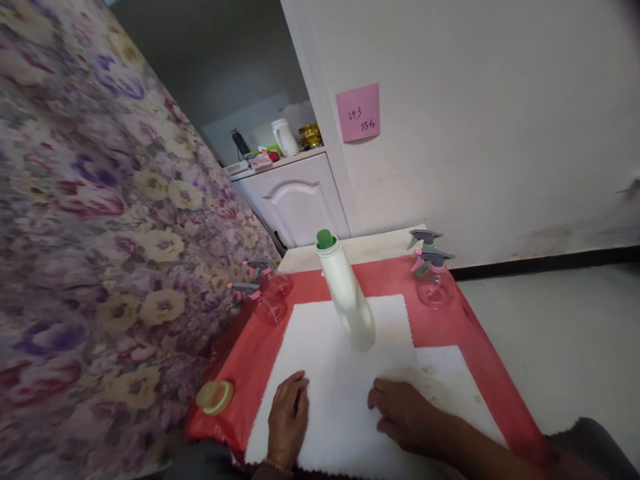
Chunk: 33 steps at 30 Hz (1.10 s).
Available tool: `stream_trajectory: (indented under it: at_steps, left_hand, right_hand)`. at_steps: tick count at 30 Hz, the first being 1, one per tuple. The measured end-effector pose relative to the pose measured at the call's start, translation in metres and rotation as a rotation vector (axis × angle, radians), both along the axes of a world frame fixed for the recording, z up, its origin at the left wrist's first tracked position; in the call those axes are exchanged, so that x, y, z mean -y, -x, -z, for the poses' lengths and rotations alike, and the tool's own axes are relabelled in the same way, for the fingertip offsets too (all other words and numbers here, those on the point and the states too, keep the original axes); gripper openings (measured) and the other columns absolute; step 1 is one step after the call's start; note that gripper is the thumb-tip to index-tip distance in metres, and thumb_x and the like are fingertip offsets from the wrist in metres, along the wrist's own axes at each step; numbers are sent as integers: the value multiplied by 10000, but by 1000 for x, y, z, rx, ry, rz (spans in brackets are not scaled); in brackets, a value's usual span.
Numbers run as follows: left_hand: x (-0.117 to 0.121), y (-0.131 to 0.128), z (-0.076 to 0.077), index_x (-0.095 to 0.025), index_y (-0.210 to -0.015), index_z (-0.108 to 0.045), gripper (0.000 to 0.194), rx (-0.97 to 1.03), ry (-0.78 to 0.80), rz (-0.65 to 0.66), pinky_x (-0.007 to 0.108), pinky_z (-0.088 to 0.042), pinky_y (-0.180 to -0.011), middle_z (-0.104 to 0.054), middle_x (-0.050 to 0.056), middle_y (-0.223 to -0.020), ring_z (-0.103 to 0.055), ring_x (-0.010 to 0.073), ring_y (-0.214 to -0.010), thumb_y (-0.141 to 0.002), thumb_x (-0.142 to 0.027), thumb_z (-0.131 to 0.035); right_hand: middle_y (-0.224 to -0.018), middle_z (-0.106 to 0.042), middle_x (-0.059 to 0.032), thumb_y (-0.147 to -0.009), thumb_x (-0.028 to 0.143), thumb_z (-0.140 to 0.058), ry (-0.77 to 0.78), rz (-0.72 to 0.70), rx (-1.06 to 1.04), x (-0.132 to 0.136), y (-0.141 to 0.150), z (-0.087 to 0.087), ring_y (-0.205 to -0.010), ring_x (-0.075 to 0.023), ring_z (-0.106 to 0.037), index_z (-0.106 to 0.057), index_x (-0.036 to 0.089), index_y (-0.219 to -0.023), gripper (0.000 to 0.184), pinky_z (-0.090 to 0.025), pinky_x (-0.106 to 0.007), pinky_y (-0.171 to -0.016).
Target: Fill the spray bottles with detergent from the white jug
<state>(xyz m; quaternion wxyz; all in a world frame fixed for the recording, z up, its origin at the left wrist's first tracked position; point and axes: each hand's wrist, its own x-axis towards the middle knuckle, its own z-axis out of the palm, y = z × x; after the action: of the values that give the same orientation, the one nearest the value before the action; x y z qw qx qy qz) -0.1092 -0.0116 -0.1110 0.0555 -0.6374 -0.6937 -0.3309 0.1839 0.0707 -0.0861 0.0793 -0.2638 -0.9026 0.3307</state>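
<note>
A pale bottle (350, 303) stands on a white cloth (327, 393) in front of me, leaning to the left in the view. Something green (325, 238) with a rounded top shows at its open mouth; its kind is unclear. My left hand (289, 417) rests on the cloth, left of the bottle's base, fingers loosely bent and nothing in it. On the right, my right hand (404, 410) lies near the cloth with thumb and fingers apart, holding nothing visible. Neither hand touches the bottle. A yellowish lid-like round piece (216, 397) lies at the left.
Spray bottles with grey-pink heads stand at the left (271, 305) and right (435, 288) of the red-covered table (395, 270). A second cloth (447, 373) with green marks lies at the right. A floral curtain (115, 267) hangs left; a wall (475, 133) rises behind.
</note>
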Motion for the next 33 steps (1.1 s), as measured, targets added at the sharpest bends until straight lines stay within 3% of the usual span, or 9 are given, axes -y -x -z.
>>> stream_trajectory:
  at_steps: [25,29,33]
  left_hand:
    - [0,0,1,-226,-918,-676,172,31,12,3,425,-543,-909,-691,82,-1074,-646,232,-1025,-882,-258,-511]
    - [1,-1,0,-228,-923,-678,171,34,17,3,424,-547,-902,-691,78,-1079,-646,233,-1021,-877,-253,-515]
    - [1,0,1,-227,-935,-674,172,33,19,8,429,-544,-909,-687,81,-1089,-642,233,-1030,-880,-249,-513]
  right_hand:
    - [-1072,-636,-74,-781,187,-589,-2,17,-7,2,-1,-6,-940,-246,-611,-593,190,-1044,264,-441,-336,-784]
    - [-1077,-651,-44,-809,242,-610,-15,-54,-61,13,4,-4,-921,-221,-623,-583,223,-1060,253,-425,-300,-749]
    - [-960,-690,-22,-781,350,-678,-109,-209,-16,27,18,14,-778,-199,-631,-608,236,-969,231,-351,-258,-588]
